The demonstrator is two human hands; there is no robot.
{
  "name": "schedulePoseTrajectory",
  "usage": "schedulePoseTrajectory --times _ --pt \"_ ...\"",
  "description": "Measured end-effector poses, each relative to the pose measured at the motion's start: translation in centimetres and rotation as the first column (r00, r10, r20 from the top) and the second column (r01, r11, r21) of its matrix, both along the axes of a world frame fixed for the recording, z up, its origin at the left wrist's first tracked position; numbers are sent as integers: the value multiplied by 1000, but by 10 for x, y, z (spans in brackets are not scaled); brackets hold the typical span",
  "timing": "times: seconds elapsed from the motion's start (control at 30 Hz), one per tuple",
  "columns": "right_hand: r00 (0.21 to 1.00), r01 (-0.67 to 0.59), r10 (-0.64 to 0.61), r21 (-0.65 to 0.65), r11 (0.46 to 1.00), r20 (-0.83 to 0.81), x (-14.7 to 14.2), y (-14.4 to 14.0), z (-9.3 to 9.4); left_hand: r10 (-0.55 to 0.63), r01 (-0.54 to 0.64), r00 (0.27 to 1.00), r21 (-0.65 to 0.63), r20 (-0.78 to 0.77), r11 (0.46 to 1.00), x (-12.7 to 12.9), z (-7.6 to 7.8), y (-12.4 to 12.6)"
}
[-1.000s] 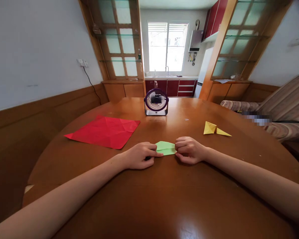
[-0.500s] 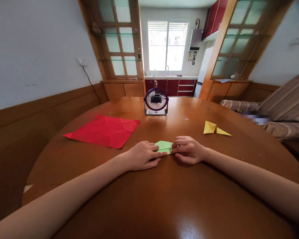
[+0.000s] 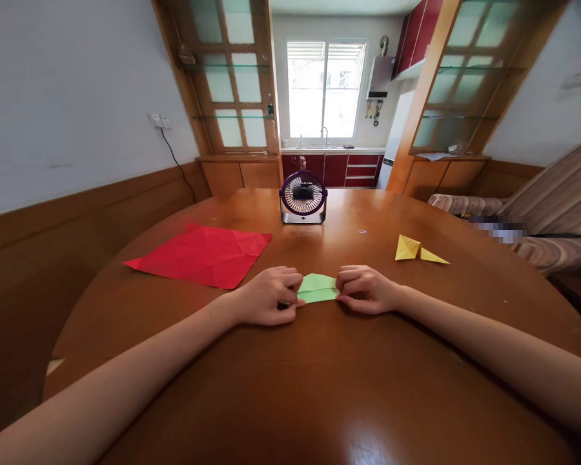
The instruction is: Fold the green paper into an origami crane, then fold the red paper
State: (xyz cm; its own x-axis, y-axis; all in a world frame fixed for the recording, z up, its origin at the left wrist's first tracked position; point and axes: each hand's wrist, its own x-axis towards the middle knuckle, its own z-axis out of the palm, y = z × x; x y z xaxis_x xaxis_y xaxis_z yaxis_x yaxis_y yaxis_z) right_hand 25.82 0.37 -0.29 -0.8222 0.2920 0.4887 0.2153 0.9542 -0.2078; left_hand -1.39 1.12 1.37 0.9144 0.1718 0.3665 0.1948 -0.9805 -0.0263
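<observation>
A folded piece of light green paper (image 3: 316, 289) lies on the table in front of me, with a crease or folded edge running across its middle. My left hand (image 3: 274, 295) pinches its left end, fingers curled over the top. At the opposite end, my right hand (image 3: 366, 289) has its thumb and fingers closed on the paper's right edge. Both ends of the paper are covered by my fingers.
The brown wooden table (image 3: 290, 387) bears a flat creased red sheet of paper (image 3: 208, 255) on the left. A small fan (image 3: 303, 196) stands at the far middle. To the right lies a folded yellow paper piece (image 3: 409, 248), and a striped armchair (image 3: 556, 200) stands beyond the edge.
My left hand has drawn back to the left, its extended finger leaving the middle of the green paper for the left end. My right hand has shifted slightly right, uncovering more paper.
</observation>
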Motion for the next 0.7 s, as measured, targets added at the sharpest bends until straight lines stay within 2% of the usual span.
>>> schedulePoseTrajectory --times 0.13,0.33,0.7 --pt "1000 -4 3 -42 999 -9 1 2 -2 9 -5 1000 -138 27 990 -5 -1 5" --pt "1000 -5 3 -85 996 -20 3 3 -3 24 -7 999 -355 46 935 -9 0 10" --pt "999 -11 8 -89 996 -34 3 3 -4 -4 9 1000 -419 14 908 -13 5 11"
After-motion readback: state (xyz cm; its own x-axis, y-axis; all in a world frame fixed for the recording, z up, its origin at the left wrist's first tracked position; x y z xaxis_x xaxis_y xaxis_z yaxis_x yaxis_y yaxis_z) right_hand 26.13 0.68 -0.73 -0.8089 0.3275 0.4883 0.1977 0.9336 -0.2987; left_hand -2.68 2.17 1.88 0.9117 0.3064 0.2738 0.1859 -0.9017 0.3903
